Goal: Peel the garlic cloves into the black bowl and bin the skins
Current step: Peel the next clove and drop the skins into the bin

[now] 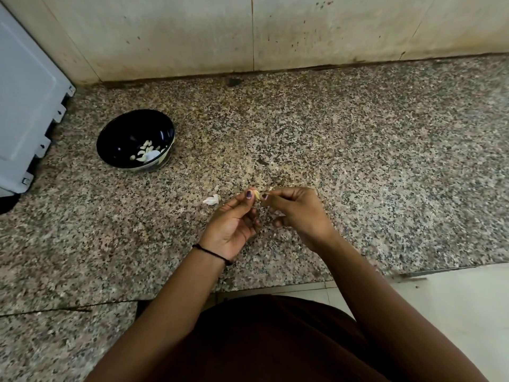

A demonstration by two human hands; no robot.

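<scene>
We hold one garlic clove [256,194] between both hands, toward us and to the right of the black bowl [124,133].

Our left hand [234,221] pinches the garlic clove between thumb and fingertips, and our right hand [300,213] pinches it from the other side, its other fingers curled under. Both hands hover over the granite counter [358,147]. The black bowl stands on this counter and holds a small heap of peeled cloves [147,151] against its near-right wall. A white scrap of skin [212,199] lies on the counter between the bowl and our left hand, just beside that hand. Left of the bowl stands a grey appliance [24,106]. A thin black band [210,253] circles our left wrist.
</scene>
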